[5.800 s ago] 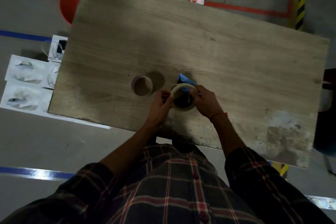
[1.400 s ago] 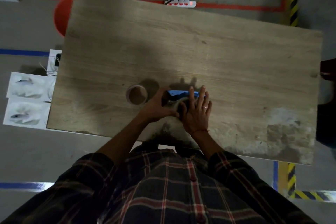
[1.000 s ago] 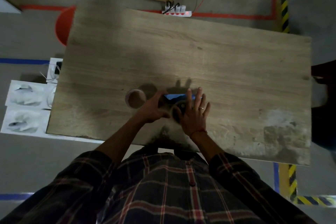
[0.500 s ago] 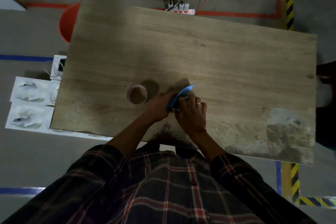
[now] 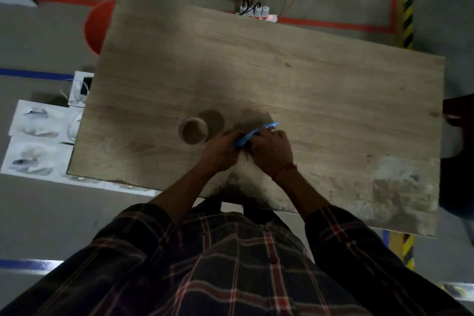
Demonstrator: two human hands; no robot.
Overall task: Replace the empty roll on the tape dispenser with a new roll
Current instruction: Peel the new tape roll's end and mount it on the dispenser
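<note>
– Concrete floor (image 5: pixel 38 213) marked with red tape lines (image 5: pixel 333 24), and a pale wooden counter (image 5: pixel 333 79) standing on it. Where is the tape dispenser?

– Near the front edge of the counter, between the two hands. Only a thin blue strip of the tape dispenser (image 5: pixel 250 136) shows, seen edge-on.

– And the hands?

– The left hand (image 5: pixel 221 152) is curled round the nearer, left end. The right hand (image 5: pixel 273 150) is curled over the middle, fingers closed on the body. Both hold it, and neither is spread wide.

– Which way does it lie?

– Its long axis runs diagonally, from the left hand toward the far right. The narrow blue tip sticks out past the right hand's knuckles and points away from the person, to their right.

– And the new roll?

– I cannot tell. If it is there, the hands hide it. The empty core (image 5: pixel 193 131) stands on end just left of the left hand, apart from it, with its opening upward.

– How will the dispenser handle?

– I judge it to be light, stiff plastic and a little slick. It is best taken by the flat sides of the body, clear of the cutting edge, which I guess sits at the tip. The core looks like thin cardboard, light and easily crushed, so it should be gripped gently by the rim.
</note>
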